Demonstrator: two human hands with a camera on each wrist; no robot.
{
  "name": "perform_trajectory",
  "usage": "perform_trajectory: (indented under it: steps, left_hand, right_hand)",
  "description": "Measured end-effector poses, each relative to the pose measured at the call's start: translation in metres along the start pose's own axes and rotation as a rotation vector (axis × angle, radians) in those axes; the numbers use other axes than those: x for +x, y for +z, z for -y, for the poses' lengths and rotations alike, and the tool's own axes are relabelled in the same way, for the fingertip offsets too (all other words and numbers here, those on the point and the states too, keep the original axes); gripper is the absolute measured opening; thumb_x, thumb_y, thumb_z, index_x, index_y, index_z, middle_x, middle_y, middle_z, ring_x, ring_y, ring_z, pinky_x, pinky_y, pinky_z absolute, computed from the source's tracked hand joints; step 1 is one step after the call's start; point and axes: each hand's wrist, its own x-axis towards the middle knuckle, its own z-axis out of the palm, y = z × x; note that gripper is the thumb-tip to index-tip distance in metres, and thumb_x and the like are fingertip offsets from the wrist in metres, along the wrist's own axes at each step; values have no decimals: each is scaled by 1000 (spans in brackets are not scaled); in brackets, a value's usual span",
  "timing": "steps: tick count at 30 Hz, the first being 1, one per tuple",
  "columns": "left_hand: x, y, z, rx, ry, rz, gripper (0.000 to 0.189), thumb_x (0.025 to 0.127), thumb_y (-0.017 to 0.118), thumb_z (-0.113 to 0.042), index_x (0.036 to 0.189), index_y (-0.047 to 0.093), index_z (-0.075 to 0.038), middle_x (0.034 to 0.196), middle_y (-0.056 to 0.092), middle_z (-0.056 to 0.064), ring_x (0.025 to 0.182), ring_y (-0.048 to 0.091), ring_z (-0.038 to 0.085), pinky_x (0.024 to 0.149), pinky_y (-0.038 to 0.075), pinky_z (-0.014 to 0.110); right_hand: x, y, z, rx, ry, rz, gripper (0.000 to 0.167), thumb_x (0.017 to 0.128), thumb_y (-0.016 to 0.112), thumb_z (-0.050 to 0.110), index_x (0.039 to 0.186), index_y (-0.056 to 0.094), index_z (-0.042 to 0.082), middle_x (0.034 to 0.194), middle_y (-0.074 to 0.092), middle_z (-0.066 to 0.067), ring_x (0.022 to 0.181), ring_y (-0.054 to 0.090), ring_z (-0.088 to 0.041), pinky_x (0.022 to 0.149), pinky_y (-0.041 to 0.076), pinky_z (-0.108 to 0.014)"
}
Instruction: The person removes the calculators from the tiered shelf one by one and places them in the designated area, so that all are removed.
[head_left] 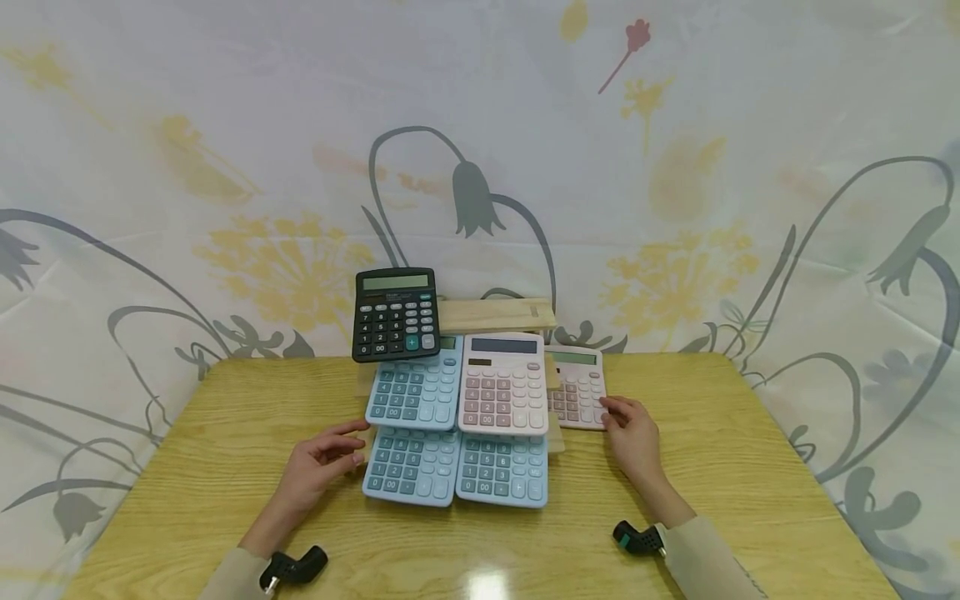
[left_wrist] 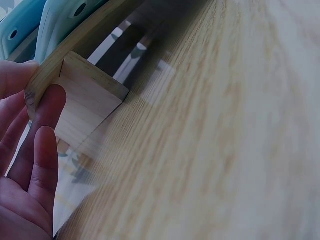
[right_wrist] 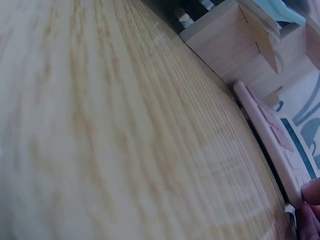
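Tbl's (head_left: 705, 450) rt pink calc (head_left: 579, 390) is pt-hidden, head cam.

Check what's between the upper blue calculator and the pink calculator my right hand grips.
The head view shows another pink calculator, then a sliver of wooden stand, between the upper blue calculator and the gripped pink calculator.

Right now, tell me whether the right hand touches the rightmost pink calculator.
Touching: the right wrist view shows fingers pinching the pink calculator at its edge.
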Motion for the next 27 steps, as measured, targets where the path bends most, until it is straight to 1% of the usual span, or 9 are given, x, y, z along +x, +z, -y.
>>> perform_trajectory:
  steps: [5, 7, 9, 12, 14, 16, 20, 23, 27]
  left_hand:
    - [0, 0, 1, 11, -1, -3, 17, 89, 71, 3, 104, 70, 10, 128, 64, 9, 106, 63, 6, 72, 53, 22]
    - [0, 0, 1, 13, -6, -4, 17, 89, 71, 3, 104, 70, 9, 129, 64, 9, 108, 62, 6, 72, 53, 22]
    - [-1, 1, 1, 10, -12, -11, 16, 89, 71, 2, 104, 71, 8, 128, 65, 6, 107, 63, 7, 71, 54, 22]
    - [-1, 1, 2, -2, -2, -7, 15, 89, 71, 4, 103, 71, 9, 127, 66, 1, 103, 64, 7, 69, 54, 23]
    - [-1, 2, 2, -14, 10, 0, 16, 89, 70, 4, 103, 70, 11, 126, 66, -3, 102, 65, 7, 68, 54, 23]
    - [-1, 3, 2, -18, 22, 13, 17, 89, 69, 5, 104, 69, 13, 126, 65, -6, 102, 65, 7, 69, 53, 22]
    - [-1, 3, 3, -19, 20, 14, 18, 90, 69, 4, 105, 69, 13, 125, 65, -9, 104, 64, 6, 70, 53, 22]
    - [-1, 2, 1, 2, 14, 7, 17, 90, 70, 3, 105, 70, 10, 127, 65, -3, 107, 63, 5, 71, 53, 22]
    - [-1, 1, -2, 16, 4, -5, 16, 89, 71, 2, 104, 71, 9, 128, 65, 5, 110, 62, 6, 73, 53, 22]
  right_hand:
    - [0, -1, 2, 12, 36, 23, 24, 93, 61, -5, 116, 68, -9, 121, 60, -22, 111, 62, -34, 77, 37, -2]
    - [0, -2, 5, 16, 47, 24, 25, 93, 60, -4, 117, 67, -9, 121, 61, -22, 110, 62, -34, 77, 40, -4]
    - [0, -4, 7, 19, 59, 26, 25, 94, 60, -3, 117, 67, -8, 119, 62, -22, 109, 62, -35, 79, 43, -9]
    - [-1, -7, 12, 29, 92, 37, 26, 95, 59, -2, 119, 67, -7, 120, 63, -23, 109, 62, -35, 81, 46, -17]
    - [-1, -10, 15, 44, 126, 52, 28, 96, 57, -1, 121, 66, -6, 122, 63, -23, 112, 60, -34, 81, 46, -19]
    - [1, -12, 18, 64, 163, 63, 30, 96, 55, -1, 124, 64, -6, 125, 62, -25, 115, 58, -34, 80, 44, -18]
    - [5, -16, 23, 152, 236, 91, 33, 99, 52, 1, 131, 60, -5, 129, 60, -25, 119, 55, -32, 77, 44, -12]
    - [9, -18, 25, 236, 263, 124, 34, 102, 52, 5, 135, 57, -4, 132, 58, -24, 121, 54, -29, 79, 45, -11]
    - [14, -18, 31, 342, 259, 151, 35, 103, 51, 5, 136, 55, -6, 135, 57, -24, 115, 58, -17, 85, 47, -13]
